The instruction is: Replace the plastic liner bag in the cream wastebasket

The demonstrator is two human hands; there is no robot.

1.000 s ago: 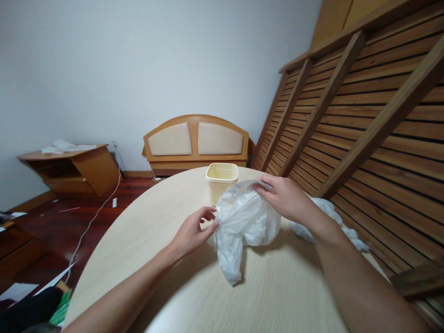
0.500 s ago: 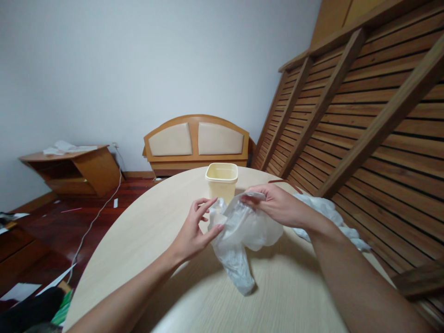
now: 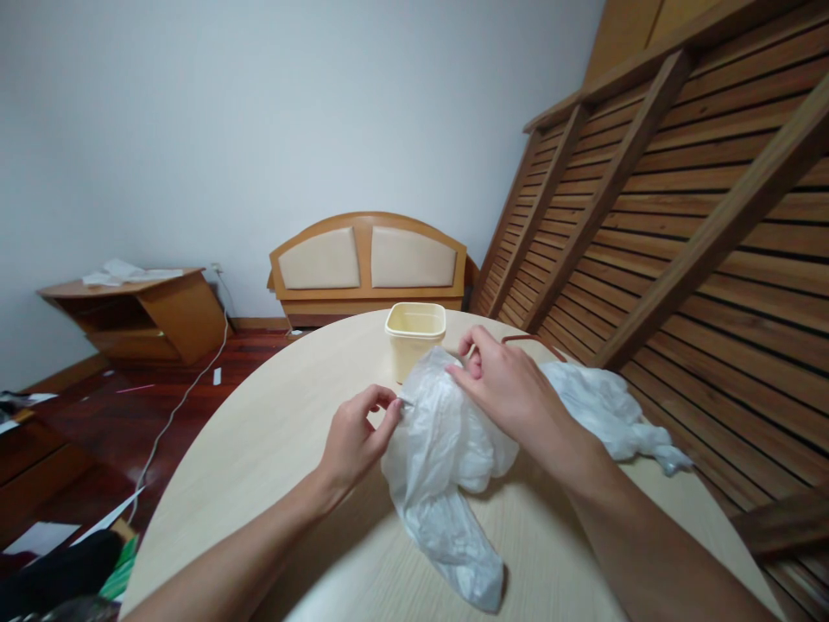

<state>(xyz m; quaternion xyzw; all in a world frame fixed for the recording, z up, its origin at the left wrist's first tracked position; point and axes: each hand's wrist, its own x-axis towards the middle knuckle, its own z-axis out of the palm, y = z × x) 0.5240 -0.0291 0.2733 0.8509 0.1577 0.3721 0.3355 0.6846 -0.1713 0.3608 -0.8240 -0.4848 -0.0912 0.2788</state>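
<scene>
A thin white translucent plastic bag [image 3: 446, 441] hangs crumpled in front of me, its narrow lower end trailing down over the table. My left hand [image 3: 359, 432] pinches the bag's left edge between thumb and fingertips. At the bag's upper right, my right hand [image 3: 509, 380] has its fingers curled and its thumb apart from them. That thumb's tip lies against the bag, or just over it. Behind the bag stands a pale yellow square plastic container [image 3: 414, 333], its open top facing up and its lower front partly covered by the bag.
More white plastic bags [image 3: 596, 406] lie heaped at the right edge of the round light-wood table [image 3: 272, 432]. A thin brown bar [image 3: 528, 339] is at the far right edge. A slatted wooden frame [image 3: 680, 259] leans along the right side. Beyond the table stands a padded headboard [image 3: 366, 259].
The bag has been spread and turned, its tail now hanging lower and further right. My left fingers have closed on its edge. The right hand's thumb has separated from its fingers.
</scene>
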